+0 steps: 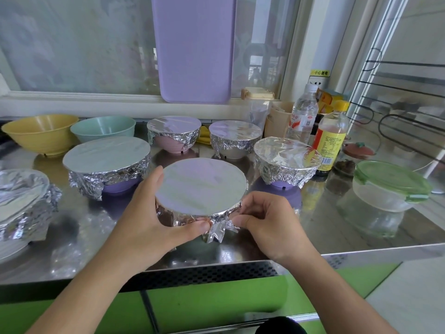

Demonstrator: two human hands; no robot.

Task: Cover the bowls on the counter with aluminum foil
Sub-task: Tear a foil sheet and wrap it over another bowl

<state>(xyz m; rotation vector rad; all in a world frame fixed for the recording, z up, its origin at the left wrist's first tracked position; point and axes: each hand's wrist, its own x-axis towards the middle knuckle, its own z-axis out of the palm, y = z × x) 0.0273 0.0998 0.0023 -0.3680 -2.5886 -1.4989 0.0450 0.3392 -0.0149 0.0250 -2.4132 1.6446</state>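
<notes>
The tabletop [361,239] carries several foil-covered bowls; a yellow bowl [41,133] and a green bowl [103,128] at the back left remain uncovered. The bowl [201,184] in hand sits at the front edge. Left hand [144,213] cups its side. Right hand [265,220] pinches the loose foil tail [216,231]. Fold the tail flat under the rim, without tearing.

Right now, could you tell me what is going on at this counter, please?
A person is wrapping bowls in aluminum foil. The left hand steadies the nearest foil-covered bowl while the right hand pinches a loose foil flap at its near side. Five other bowls around it already wear foil; the yellow bowl and the green bowl at the back left are not yet covered.
</notes>
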